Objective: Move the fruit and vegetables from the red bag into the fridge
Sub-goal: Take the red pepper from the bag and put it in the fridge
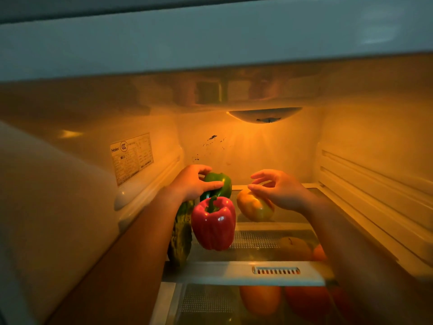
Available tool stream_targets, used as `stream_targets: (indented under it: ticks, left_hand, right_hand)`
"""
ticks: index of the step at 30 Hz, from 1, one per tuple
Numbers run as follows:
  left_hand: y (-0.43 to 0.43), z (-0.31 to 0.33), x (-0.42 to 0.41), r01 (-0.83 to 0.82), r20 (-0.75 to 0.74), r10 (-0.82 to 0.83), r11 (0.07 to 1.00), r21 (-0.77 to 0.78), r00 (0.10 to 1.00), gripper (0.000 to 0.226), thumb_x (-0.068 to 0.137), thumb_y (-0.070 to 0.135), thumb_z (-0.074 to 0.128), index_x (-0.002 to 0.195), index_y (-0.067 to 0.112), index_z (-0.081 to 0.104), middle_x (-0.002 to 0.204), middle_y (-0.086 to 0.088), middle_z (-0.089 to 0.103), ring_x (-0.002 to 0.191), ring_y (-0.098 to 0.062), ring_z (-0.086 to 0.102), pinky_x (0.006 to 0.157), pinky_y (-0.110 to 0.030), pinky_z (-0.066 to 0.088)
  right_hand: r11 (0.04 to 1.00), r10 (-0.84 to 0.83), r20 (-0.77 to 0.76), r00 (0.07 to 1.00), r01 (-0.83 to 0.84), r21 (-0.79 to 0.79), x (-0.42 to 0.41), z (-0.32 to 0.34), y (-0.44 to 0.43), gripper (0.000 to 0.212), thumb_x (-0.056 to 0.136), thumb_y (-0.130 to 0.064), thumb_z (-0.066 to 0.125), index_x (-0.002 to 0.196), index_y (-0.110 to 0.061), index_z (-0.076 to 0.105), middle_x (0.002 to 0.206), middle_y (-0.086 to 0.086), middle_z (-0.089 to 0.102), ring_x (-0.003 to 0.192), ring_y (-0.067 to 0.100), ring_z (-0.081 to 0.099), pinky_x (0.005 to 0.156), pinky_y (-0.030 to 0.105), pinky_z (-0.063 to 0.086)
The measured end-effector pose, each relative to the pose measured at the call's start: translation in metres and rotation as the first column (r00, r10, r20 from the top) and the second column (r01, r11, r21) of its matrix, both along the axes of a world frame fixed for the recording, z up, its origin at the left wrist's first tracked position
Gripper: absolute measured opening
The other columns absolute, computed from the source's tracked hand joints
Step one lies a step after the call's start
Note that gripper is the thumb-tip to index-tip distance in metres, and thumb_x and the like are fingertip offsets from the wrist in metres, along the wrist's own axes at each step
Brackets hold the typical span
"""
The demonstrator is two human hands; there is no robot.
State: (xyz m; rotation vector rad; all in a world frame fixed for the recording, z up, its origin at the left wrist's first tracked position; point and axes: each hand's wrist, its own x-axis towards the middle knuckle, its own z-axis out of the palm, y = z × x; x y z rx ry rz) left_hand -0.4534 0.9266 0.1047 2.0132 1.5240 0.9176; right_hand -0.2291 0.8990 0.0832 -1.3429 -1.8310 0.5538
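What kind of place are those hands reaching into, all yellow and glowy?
The inside of a fridge. A glass shelf holds a red pepper, a small lamp shines at the back, and a maker's label is stuck on the left side.

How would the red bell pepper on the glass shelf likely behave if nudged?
The red bell pepper shines, so probably slippery on the glass shelf. Its rounded lobes suggest it might rock or roll. Taut skin suggests firmness.
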Motion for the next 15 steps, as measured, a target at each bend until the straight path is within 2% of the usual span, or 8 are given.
stream_targets:
  ticks: [4,11,13,15]
  left_hand:
    - [-0.0018,0.0012,-0.0030,-0.010,-0.012,0.011,1.000,0.030,1.000,0.060,0.074,0.034,0.075,0.128,0.018,0.053,0.126,-0.004,0.057,0.113,-0.021,0.053,0.094,-0.034,0.044]
    - [-0.0002,-0.0010,-0.0032,-0.009,0.001,0.009,0.991,0.135,1.000,0.047,0.069,0.028,0.080,0.110,0.022,0.058,0.113,0.001,0.057,0.102,-0.014,0.054,0.079,-0.027,0.045]
    - [0.0028,-0.0016,-0.0048,-0.020,0.008,0.020,0.991,0.131,1.000,0.046,0.065,0.027,0.083,0.103,0.026,0.057,0.114,0.001,0.057,0.104,-0.016,0.055,0.082,-0.031,0.048]
    - [0.0038,-0.0019,-0.0069,-0.024,0.012,0.023,0.995,0.095,1.000,0.046,0.062,0.030,0.084,0.097,0.030,0.055,0.113,0.001,0.059,0.103,-0.019,0.057,0.087,-0.039,0.050]
  right_hand:
    - [0.999,0.027,0.026,0.999,-0.026,-0.031,-0.0012,0.0002,-0.0007,0.037,0.081,-0.039,0.066,0.114,-0.023,0.059,0.106,-0.004,0.063,0.099,0.015,0.059,0.079,0.031,0.052]
    - [0.998,0.043,0.073,0.996,-0.039,-0.056,-0.0012,0.0014,-0.0050,0.027,0.084,-0.042,0.061,0.105,-0.025,0.066,0.104,-0.005,0.065,0.097,0.012,0.059,0.077,0.029,0.052]
    - [0.997,0.047,0.075,0.996,-0.042,-0.065,-0.0005,0.0010,-0.0042,0.030,0.083,-0.043,0.062,0.107,-0.025,0.065,0.107,-0.004,0.065,0.099,0.014,0.060,0.078,0.030,0.052]
    - [0.993,0.062,0.084,0.995,-0.053,-0.103,-0.0002,0.0017,-0.0047,0.042,0.080,-0.044,0.066,0.115,-0.021,0.062,0.110,-0.004,0.062,0.095,0.011,0.060,0.070,0.024,0.051]
